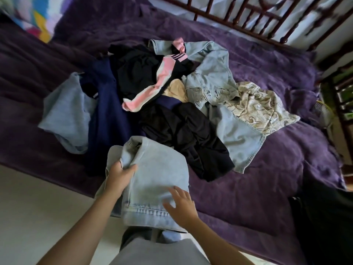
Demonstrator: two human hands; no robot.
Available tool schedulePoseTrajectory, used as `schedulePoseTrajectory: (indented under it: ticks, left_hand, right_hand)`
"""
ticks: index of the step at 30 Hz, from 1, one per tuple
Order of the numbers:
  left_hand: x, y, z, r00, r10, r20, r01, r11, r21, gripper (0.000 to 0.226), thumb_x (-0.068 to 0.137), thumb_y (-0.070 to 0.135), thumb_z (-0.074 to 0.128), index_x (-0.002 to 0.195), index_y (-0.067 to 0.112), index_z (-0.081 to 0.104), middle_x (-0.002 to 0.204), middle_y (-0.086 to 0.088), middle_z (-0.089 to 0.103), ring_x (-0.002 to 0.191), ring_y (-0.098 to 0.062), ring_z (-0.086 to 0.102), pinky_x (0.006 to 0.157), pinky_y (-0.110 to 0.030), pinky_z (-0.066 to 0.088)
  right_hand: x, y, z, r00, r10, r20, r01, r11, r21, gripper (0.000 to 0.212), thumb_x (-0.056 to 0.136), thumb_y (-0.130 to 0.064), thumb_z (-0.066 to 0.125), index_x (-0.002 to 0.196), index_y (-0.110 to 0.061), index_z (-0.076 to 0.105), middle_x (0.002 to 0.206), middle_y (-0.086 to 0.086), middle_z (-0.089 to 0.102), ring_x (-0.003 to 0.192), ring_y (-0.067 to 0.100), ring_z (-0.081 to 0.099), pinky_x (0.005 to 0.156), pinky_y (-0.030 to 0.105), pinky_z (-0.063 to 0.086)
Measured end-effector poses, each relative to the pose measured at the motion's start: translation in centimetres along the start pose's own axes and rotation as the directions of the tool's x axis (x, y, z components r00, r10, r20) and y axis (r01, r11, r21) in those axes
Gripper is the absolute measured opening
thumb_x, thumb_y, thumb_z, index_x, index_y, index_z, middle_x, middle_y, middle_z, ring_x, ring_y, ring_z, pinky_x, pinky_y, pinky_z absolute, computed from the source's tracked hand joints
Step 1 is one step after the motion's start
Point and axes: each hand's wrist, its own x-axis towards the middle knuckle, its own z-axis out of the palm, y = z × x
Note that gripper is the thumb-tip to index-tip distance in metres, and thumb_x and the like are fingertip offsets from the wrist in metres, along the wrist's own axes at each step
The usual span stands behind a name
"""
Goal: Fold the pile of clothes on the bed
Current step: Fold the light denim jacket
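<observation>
purple bedspread [248,188] covers the bed and fills most of the frame. a dark wooden railing [248,20] crosses the upper right, a bright multicoloured cloth [38,20] shows in the upper left corner, and pale floor [38,207] takes up the lower left.

the pile of clothes [172,115] lies loose and unfolded across the middle of the bed. in it, a light denim jacket [210,73] spreads to the right of centre, and a patterned cream cloth [263,108] lies at its right edge. a pink-and-black striped top [162,79] lies over the centre, with a beige piece [175,90] just beside it. a black garment [187,134] lies crumpled below them. a navy garment [107,111] runs down the left of the pile, and a pale blue piece [65,111] sits at the far left.

at lower centre, on the near edge of the bed, lies a folded denim piece [158,173], its stitched hem toward the person. the left hand [122,174] grips a fold at its left edge, thumb on top of the cloth. the right hand [181,205] rests flat on its lower right part, fingers spread and straight.
</observation>
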Motion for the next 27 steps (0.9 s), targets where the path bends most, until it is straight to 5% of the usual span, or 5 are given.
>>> schedulePoseTrajectory:
  ticks: [8, 11, 14, 24, 27]
  left_hand:
    - [0.0, -1.9, -1.8, 0.880, 0.357, -0.314, -0.137, 0.823, 0.551, 0.063, 0.081, 0.005, 0.062, 0.139, 0.005, 0.038, 0.133, -0.026, 0.046, 0.115, -0.048, 0.046, 0.084, -0.056, 0.042]
    - [-2.3, -5.3, 0.3, 0.545, 0.808, 0.225, -0.655, 0.242, 0.716, 0.053, 0.080, 0.022, 0.051, 0.130, 0.010, 0.043, 0.132, -0.021, 0.042, 0.119, -0.040, 0.042, 0.092, -0.051, 0.035]
    - [-2.6, -10.6, 0.4, 0.462, 0.565, 0.683, -0.762, -0.141, 0.632, 0.079, 0.065, 0.058, 0.059, 0.133, 0.024, 0.039, 0.139, -0.010, 0.036, 0.138, -0.034, 0.020, 0.107, -0.049, 0.013]
    - [0.5, -12.7, -2.4, 0.593, 0.361, 0.720, -0.762, -0.036, 0.646, 0.102, 0.046, 0.020, 0.079, 0.137, 0.018, 0.034, 0.137, -0.009, 0.047, 0.119, -0.026, 0.056, 0.091, -0.051, 0.043]
    - [1.1, -11.8, -2.7, 0.576, 0.361, 0.734, -0.779, -0.031, 0.626, 0.113, 0.024, 0.028, 0.090, 0.126, 0.018, 0.043, 0.120, -0.009, 0.064, 0.113, -0.024, 0.054, 0.081, -0.044, 0.051]
  right_hand:
    - [-0.1, 0.3, 2.2, 0.955, -0.150, 0.258, 0.225, 0.929, -0.295, 0.076, 0.091, -0.043, 0.053, 0.149, -0.029, 0.007, 0.158, 0.001, -0.006, 0.145, 0.025, -0.008, 0.115, 0.048, 0.013]
    - [0.8, 0.4, 3.2, 0.951, -0.130, 0.282, 0.228, 0.909, -0.349, 0.083, 0.088, -0.038, 0.058, 0.150, -0.029, 0.002, 0.158, 0.005, -0.009, 0.144, 0.031, -0.009, 0.115, 0.053, 0.008]
    - [1.2, 1.0, 3.9, 0.961, -0.123, 0.248, 0.220, 0.885, -0.411, 0.084, 0.088, -0.026, 0.060, 0.149, -0.031, 0.002, 0.157, 0.005, -0.006, 0.144, 0.030, -0.006, 0.114, 0.058, 0.010]
    - [1.9, 0.5, 3.9, 0.995, -0.080, 0.053, 0.096, 0.849, -0.520, 0.111, 0.016, -0.023, 0.092, 0.118, -0.024, 0.048, 0.092, 0.014, 0.067, 0.081, 0.033, 0.068, 0.041, 0.034, 0.052]
    - [2.3, 0.1, 2.2, 0.985, -0.153, 0.084, 0.174, 0.833, -0.524, 0.094, 0.050, -0.012, 0.087, 0.133, -0.018, 0.044, 0.113, 0.021, 0.056, 0.103, 0.042, 0.057, 0.060, 0.039, 0.055]
